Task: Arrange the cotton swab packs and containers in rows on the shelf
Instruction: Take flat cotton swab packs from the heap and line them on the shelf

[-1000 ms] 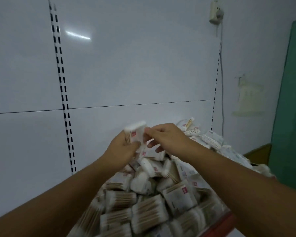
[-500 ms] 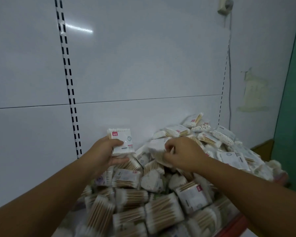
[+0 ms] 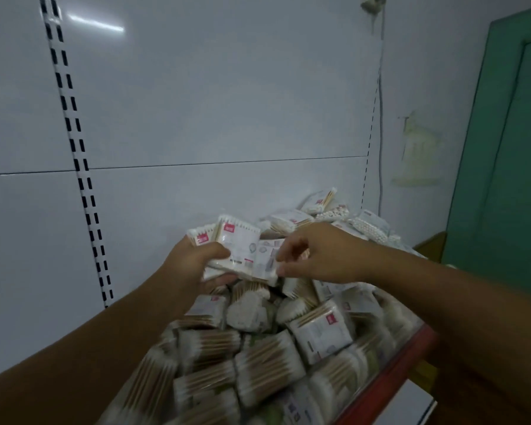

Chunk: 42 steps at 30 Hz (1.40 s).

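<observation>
Left forearm [image 3: 89, 342] bare, enters from lower left, rises toward frame centre. Left hand [image 3: 193, 265] just left of centre, thumb on top, fingers curled beneath, gripping stack of flat white cotton swab packs with red labels [image 3: 238, 243]. Right forearm [image 3: 442, 302] bare, enters from lower right. Right hand [image 3: 319, 256] palm down, thumb and forefinger pinching stack's right edge.

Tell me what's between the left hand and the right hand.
Head view: the small stack of cotton swab packs that the left hand grips, and another pack that the right hand pinches beside it.
</observation>
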Available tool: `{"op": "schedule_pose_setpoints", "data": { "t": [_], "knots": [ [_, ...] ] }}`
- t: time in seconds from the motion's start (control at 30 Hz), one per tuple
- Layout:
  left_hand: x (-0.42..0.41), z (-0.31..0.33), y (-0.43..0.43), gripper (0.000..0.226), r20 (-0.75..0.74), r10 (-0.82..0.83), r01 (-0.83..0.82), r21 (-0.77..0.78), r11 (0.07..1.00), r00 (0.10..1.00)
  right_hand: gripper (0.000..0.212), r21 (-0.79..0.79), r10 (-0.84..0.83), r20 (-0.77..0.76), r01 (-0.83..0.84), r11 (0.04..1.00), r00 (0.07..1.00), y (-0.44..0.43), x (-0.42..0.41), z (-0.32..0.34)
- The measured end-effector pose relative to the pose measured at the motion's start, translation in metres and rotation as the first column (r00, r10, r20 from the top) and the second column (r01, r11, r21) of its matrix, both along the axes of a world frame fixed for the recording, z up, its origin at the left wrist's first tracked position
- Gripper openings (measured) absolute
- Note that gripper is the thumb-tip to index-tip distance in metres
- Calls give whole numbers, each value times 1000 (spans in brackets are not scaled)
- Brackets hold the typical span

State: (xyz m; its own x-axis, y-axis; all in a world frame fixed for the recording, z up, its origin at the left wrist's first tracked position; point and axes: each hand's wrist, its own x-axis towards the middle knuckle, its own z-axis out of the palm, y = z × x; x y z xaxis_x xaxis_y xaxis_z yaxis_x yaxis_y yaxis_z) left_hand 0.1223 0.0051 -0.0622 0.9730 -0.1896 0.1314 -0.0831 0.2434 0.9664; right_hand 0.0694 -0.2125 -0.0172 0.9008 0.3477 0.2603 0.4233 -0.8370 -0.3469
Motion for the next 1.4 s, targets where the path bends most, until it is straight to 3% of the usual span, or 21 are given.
{"op": "schedule_pose_setpoints", "data": {
  "t": [0.07, 0.1, 0.23, 0.37, 0.47, 0.57, 0.67, 0.8, 1.0, 1.1, 1.2, 1.4],
  "knots": [
    [1, 2, 5, 25, -11, -81, 81, 17, 997, 997, 34, -385, -21, -36, 6, 923, 999, -22, -7, -8],
    [1, 3, 6, 25, -17, -110, 110, 18, 994, 994, 39, -497, -29, -67, -8, 867, 997, -30, -10, -14],
    [-4, 3, 2, 28, -38, -203, 200, -62, 978, 978, 34, -557, 46, -43, -62, 828, 998, -40, -10, -33],
    [-18, -6, 3, 35, -71, -166, 156, -131, 979, 984, 15, -392, 46, -53, -63, 918, 998, -43, -8, -18],
    [-33, -17, 4, 33, -138, -58, 37, -147, 988, 989, 9, -47, 169, -16, -170, 984, 985, -46, -4, 2],
    [-54, -25, 6, 31, -158, 43, -61, -112, 992, 986, 25, 318, 319, 29, -311, 896, 947, -24, -3, 6],
    [-87, -27, 25, 38, -156, 111, -128, -104, 986, 982, 45, 456, 433, 73, -416, 787, 898, 21, -2, -7],
    [-154, -26, 86, 36, -151, 219, -236, -107, 966, 964, 34, 530, 485, 80, -450, 719, 871, 102, -16, -13],
    [-275, -32, 209, 37, -208, 469, -507, -203, 838, 859, 23, 454, 625, 67, -581, 675, 778, 265, -86, -18],
    [-348, -39, 284, 39, -217, 580, -618, -205, 759, 785, 27, 393, 708, -47, -639, 661, 704, 355, -140, -25],
    [-416, -45, 357, 42, -231, 658, -696, -178, 695, 716, 34, 322, 750, -58, -699, 639, 659, 439, -198, -28],
    [-512, -52, 480, 44, -261, 724, -768, -161, 620, 638, 48, 494, 811, -127, -672, 551, 571, 569, -279, -33]
  ]
}}
